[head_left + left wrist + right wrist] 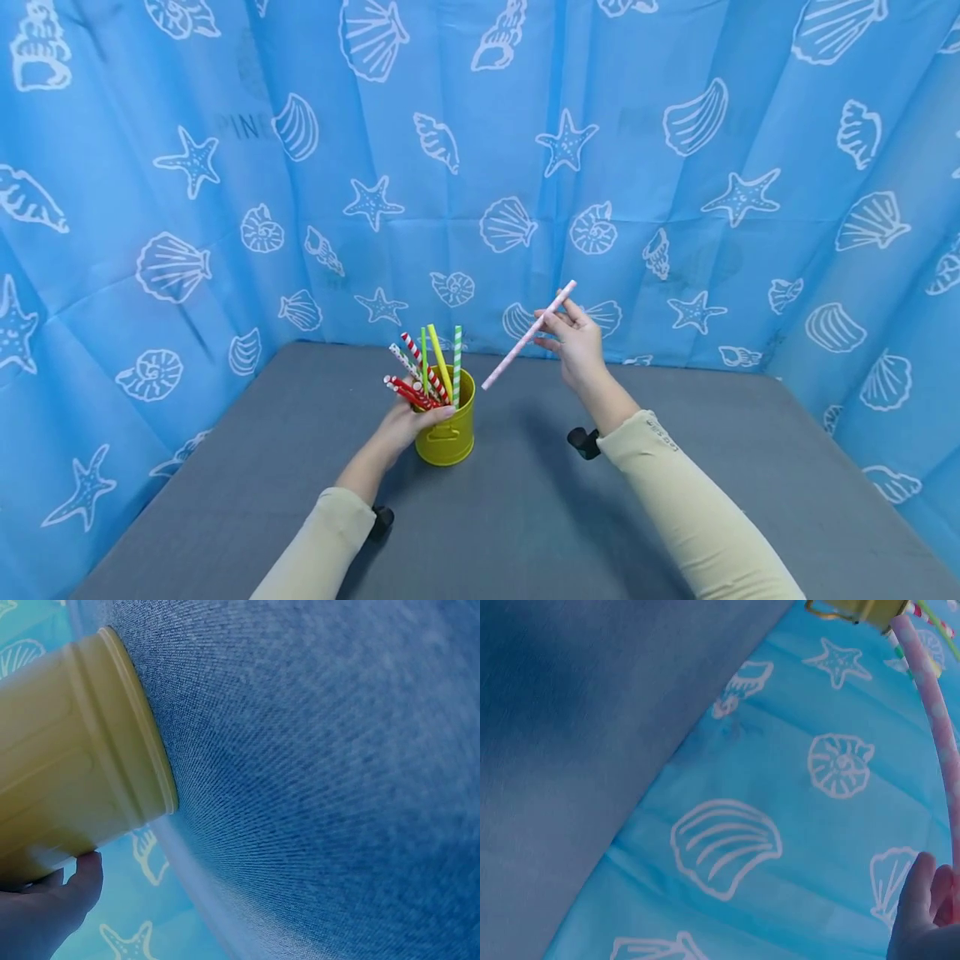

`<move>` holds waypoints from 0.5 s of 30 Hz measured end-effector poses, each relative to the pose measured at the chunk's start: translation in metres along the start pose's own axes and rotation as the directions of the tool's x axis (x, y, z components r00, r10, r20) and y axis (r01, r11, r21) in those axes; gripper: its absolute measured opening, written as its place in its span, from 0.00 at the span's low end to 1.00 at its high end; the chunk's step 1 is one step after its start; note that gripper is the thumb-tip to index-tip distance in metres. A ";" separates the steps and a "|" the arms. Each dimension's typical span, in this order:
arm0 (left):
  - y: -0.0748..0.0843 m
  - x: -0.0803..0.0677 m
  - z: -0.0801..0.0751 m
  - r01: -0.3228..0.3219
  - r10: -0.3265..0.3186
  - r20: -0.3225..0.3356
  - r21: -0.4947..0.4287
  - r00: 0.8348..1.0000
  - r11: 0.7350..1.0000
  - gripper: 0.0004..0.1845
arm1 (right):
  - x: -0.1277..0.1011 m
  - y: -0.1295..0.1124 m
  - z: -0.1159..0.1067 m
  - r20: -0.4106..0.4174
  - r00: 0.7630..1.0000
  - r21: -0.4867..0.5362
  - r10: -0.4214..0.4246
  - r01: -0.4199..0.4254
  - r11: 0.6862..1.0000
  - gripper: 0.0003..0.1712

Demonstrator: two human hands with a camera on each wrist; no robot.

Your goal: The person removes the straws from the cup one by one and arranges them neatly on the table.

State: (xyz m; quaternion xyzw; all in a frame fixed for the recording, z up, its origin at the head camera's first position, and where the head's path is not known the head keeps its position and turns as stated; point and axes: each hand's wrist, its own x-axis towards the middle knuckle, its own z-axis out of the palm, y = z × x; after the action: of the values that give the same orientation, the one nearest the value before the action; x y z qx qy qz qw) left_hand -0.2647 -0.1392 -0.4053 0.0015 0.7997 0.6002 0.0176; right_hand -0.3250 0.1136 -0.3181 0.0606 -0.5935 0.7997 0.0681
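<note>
A small yellow bucket (446, 450) stands on the table, its side also large in the left wrist view. My left hand (405, 423) grips it from the left, thumb lying near the rim. Several paper straws lean in it: a yellow one (439, 362), a green-striped one (457, 363), and red ones (411, 392) tilting left over the hand. Up to the right of the bucket, my right hand (582, 348) pinches a pink straw with pale spots (528, 335) near its upper end. The straw slants, its lower end pointing down toward the bucket.
The grey table (517, 508) ends at the back against a blue curtain (480, 167) printed with white shells and starfish. Dark bands (583, 443) are worn at both wrists, beside pale sleeves (690, 508).
</note>
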 end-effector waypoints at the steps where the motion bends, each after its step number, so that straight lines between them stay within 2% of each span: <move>1: 0.000 0.000 0.000 0.007 -0.007 0.000 0.002 1.000 1.000 0.44 | 0.001 -0.001 -0.001 -0.003 1.000 -0.002 0.008 -0.008 1.000 0.30; 4: -0.001 -0.001 0.000 0.021 -0.021 -0.004 0.002 1.000 1.000 0.44 | 0.004 -0.003 -0.004 -0.003 1.000 -0.016 0.028 -0.028 0.999 0.32; 10: 0.000 -0.002 -0.001 -0.001 0.001 0.003 -0.010 1.000 1.000 0.44 | 0.007 0.003 -0.008 0.024 0.998 -0.055 0.049 -0.048 0.997 0.39; 15: 0.000 -0.001 0.000 0.000 0.000 0.010 -0.006 1.000 1.000 0.44 | 0.008 0.014 -0.010 0.058 0.998 -0.126 0.028 -0.021 0.992 0.36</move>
State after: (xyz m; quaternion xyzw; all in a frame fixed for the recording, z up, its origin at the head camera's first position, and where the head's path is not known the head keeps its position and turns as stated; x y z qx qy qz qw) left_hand -0.2637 -0.1397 -0.4050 0.0042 0.7977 0.6027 0.0216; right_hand -0.3355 0.1197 -0.3322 0.0726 -0.6449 0.7595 0.0442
